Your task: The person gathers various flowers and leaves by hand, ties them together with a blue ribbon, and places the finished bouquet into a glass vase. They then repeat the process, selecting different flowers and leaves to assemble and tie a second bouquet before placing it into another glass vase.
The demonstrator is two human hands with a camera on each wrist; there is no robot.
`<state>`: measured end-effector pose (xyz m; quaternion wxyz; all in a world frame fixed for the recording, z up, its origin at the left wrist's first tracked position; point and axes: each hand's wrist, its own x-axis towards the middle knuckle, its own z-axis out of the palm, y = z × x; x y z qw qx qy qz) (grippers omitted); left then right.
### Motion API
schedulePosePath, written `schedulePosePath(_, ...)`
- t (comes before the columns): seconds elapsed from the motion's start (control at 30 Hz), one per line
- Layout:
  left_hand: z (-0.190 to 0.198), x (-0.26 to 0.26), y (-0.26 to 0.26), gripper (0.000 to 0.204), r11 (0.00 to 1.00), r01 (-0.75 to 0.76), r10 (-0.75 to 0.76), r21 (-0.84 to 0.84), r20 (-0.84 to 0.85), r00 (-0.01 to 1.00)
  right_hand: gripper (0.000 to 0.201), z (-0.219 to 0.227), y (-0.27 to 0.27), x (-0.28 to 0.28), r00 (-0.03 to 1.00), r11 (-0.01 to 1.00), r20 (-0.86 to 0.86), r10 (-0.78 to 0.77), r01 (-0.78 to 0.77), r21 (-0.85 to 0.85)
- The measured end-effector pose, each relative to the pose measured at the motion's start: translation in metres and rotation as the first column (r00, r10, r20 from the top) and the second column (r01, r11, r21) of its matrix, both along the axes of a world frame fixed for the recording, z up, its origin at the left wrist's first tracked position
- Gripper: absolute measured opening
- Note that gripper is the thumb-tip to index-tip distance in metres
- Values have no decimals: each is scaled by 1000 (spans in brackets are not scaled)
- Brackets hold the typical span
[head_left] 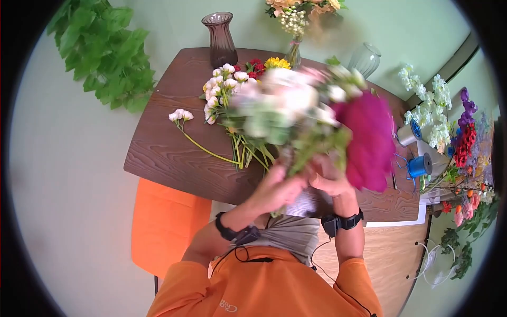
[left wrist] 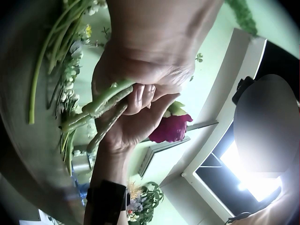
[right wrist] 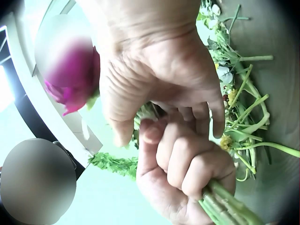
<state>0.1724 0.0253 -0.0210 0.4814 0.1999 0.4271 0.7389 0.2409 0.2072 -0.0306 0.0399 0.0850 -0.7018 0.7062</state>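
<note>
In the head view a blurred bouquet (head_left: 290,100) of white and pale pink blooms with green leaves is held over the table's front edge. A large magenta flower (head_left: 367,140) stands at its right side. My left hand (head_left: 280,187) grips the bundled stems; the right wrist view shows its fingers curled round the green stems (right wrist: 229,206), whose ends stick out below. My right hand (head_left: 330,177) is right against the bouquet, just above the left. Its thumb and fairly straight fingers (right wrist: 218,119) lie on either side of the stems, close to the left fist.
White-budded stems (head_left: 214,95) and other loose flowers lie on the brown table (head_left: 174,142). A purple glass vase (head_left: 221,42), a vase of peach flowers (head_left: 294,50) and a clear vase (head_left: 364,61) stand behind. Spools of blue ribbon (head_left: 420,165) and more flowers (head_left: 465,142) are at right.
</note>
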Motion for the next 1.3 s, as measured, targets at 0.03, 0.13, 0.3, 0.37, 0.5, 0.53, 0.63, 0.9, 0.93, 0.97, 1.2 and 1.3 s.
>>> schedulePosePath(0.03, 10, -9, -17, 22, 996, -87, 87, -1, 66, 994, 68, -4, 2, 1, 999, 994, -28, -41, 44, 99)
schedulePosePath(0.13, 11, -38, -81, 28, 921, -376, 378, 100, -1, 926, 26, 50, -30, -21, 986, 983, 113, -119, 101, 156)
schedulePosePath(0.3, 44, -61, -156, 29, 734, -655, 676, 182, -102, 730, 15, 34, -99, -76, 976, 754, -215, -31, 164, 636)
schedulePosePath(0.37, 44, -58, -172, 28, 675, -719, 737, 164, -108, 667, 14, 14, -137, -102, 975, 549, -215, 58, 148, 823)
schedulePosePath(0.5, 33, -50, -189, 28, 637, -754, 771, 160, -136, 622, 16, -35, -186, -157, 975, 267, -213, 60, 190, 945)
schedulePosePath(0.53, 30, -50, -193, 28, 629, -761, 778, 162, -122, 617, 16, -47, -192, -168, 971, 203, -231, 61, 215, 955)
schedulePosePath(0.63, 19, -49, -203, 28, 632, -757, 775, 166, -142, 616, 18, -59, -199, -180, 957, 153, -287, 50, 276, 949)
schedulePosePath(0.9, 14, -44, -208, 28, 568, -809, 822, 147, -145, 551, 21, 29, -164, -143, 929, 317, -345, -132, 369, 874)
schedulePosePath(0.93, 14, -43, -210, 28, 571, -803, 821, 171, -149, 552, 21, 39, -153, -139, 912, 296, -381, -151, 409, 863)
schedulePosePath(0.97, 13, -43, -210, 28, 568, -806, 823, 168, -146, 549, 21, 44, -142, -136, 914, 297, -378, -148, 405, 864)
schedulePosePath(1.2, 8, -42, -204, 27, 612, -778, 791, 145, -134, 597, 21, 6, -92, -143, 886, 322, -325, -331, 429, 844)
schedulePosePath(1.3, 7, -40, -202, 26, 620, -775, 783, 124, -148, 604, 37, 9, -94, -139, 902, 321, -253, -349, 369, 872)
